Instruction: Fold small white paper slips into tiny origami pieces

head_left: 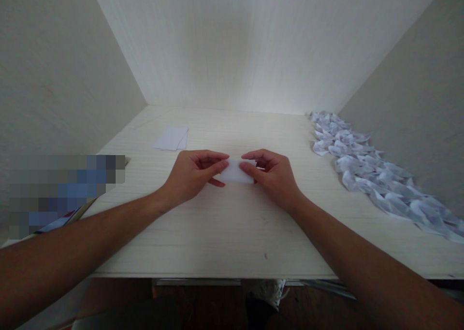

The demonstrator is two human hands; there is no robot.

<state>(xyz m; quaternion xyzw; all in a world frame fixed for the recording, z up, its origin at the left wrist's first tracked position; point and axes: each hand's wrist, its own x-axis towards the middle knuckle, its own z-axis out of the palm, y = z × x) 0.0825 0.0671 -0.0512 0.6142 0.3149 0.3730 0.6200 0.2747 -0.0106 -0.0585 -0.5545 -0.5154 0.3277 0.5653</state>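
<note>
Between my two hands, above the middle of the table, is a small white piece of paper [235, 172], which looks folded into a rectangle. My left hand [197, 172] pinches its left end with thumb and fingers. At the right end, my right hand [271, 172] grips the paper the same way, thumb on the near face. The fingers behind the paper are partly hidden. Beyond my left hand, a few flat white paper sheets [169, 138] lie loosely stacked on the table.
Many folded white paper pieces [377, 175] lie in long rows along the right side of the pale table [217, 243]. Walls [232, 54] enclose the back and both sides. A pixelated area [68, 194] covers something at the left edge. A shoe [264, 294] shows below the table.
</note>
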